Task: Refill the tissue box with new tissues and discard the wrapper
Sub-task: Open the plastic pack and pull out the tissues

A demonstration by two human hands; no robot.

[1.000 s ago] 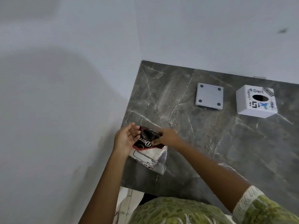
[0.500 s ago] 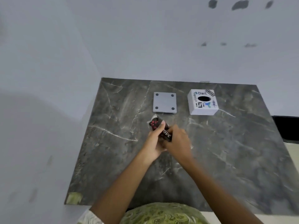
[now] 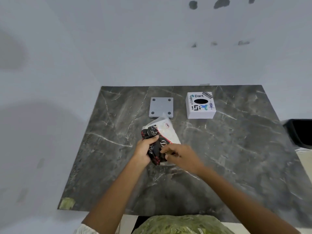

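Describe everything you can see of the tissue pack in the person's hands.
The tissue pack is a soft plastic wrapper, black with red and white print on one side, clear over white tissues on the other. It is held above the dark marble table, near the grey plate. The left hand grips its side; the right hand touches its near end.

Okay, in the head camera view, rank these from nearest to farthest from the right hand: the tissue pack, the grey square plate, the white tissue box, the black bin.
1. The red, black and white plastic-wrapped tissue pack, touching the right hand on its left.
2. The grey square plate with four holes, beyond the pack.
3. The white stickered tissue box, far right of the plate; close to the plate's rank.
4. The black bin, at the right edge.
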